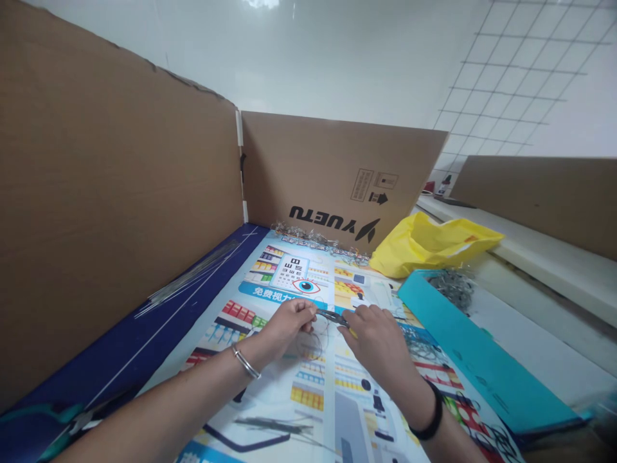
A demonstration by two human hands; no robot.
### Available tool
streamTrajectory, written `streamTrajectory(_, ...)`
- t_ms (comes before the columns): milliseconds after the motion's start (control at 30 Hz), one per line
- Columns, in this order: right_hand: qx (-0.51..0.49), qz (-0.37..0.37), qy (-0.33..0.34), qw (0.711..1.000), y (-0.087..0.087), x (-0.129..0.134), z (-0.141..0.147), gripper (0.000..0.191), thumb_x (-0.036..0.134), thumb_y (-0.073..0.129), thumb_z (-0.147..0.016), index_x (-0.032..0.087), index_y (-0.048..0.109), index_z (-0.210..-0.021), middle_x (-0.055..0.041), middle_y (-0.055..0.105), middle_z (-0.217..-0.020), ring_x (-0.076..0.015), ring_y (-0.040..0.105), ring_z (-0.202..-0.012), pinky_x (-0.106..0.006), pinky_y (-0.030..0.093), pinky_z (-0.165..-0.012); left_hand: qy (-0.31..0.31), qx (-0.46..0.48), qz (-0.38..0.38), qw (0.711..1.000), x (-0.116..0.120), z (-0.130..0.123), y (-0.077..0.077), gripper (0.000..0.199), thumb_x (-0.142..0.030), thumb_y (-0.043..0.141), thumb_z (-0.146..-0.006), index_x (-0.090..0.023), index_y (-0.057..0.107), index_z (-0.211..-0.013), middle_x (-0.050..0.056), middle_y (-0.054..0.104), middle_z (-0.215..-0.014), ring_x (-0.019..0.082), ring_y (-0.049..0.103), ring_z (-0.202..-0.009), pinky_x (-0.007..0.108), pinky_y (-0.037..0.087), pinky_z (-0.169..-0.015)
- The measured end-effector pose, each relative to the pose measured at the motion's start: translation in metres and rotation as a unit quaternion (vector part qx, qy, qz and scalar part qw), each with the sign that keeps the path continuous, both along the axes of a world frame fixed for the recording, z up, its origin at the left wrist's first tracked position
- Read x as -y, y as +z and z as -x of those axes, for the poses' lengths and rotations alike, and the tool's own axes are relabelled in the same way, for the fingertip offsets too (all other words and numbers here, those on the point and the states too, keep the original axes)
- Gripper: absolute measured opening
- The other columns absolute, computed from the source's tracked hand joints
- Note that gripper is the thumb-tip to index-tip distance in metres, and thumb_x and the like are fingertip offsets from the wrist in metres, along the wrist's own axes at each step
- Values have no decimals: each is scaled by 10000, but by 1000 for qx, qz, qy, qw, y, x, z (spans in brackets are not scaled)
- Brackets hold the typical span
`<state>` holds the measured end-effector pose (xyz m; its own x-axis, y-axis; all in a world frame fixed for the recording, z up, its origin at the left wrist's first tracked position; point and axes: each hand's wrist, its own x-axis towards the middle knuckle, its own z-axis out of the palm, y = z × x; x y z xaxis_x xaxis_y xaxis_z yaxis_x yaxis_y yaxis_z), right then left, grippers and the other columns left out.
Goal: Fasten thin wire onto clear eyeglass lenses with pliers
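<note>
My left hand (292, 325), with a silver bangle at the wrist, is pinched on a thin wire (313, 347) that loops below the fingers over the printed mat (270, 347). Wrapped round the handles of dark pliers (332, 316) is my right hand (373, 334), a black band on its wrist. The pliers' jaws point left and meet the wire at my left fingertips. A bundle of short wires (274, 425) lies on the mat nearer to me.
Long straight wires (187, 276) lie at the left beside a cardboard wall (120, 173). Tangled wire pieces (318, 238) line the back panel. A yellow bag (424, 244) and teal box (482, 360) holding wire are at the right; teal-handled cutters (72, 421) are front left.
</note>
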<state>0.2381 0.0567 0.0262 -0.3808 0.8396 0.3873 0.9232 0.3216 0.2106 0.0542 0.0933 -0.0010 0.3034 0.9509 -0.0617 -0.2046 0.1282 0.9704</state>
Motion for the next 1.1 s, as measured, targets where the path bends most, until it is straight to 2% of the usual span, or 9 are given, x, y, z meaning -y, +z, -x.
streamTrajectory(300, -18, 0, 21, 1000, 0, 0, -1, 152, 326, 586, -821, 223, 643, -918, -37, 590, -779, -198, 506, -777, -307, 259, -672, -19, 8, 5, 1000, -1, 3, 1, 167, -284, 630, -681, -140, 547, -702, -25, 531, -638, 61, 436, -494, 233, 361, -572)
streamTrajectory(733, -26, -13, 39, 999, -5, -1, -4, 117, 307, 589, -818, 213, 635, -869, -32, 584, -759, -186, 495, -743, -303, 257, -663, -32, 8, -6, 999, 0, 3, 4, 165, -270, 622, -653, -138, 523, -658, -29, 512, -572, 63, 423, -474, 214, 287, -505)
streamTrajectory(1100, -29, 11, 20, 999, -4, 1, -2, 133, 311, 555, -832, 214, 645, -848, -30, 605, -757, -176, 543, -719, -286, 289, -633, -38, -4, -13, 999, -2, 4, 1, 193, -300, 631, -646, -150, 510, -643, -32, 511, -564, 71, 428, -483, 219, 295, -514)
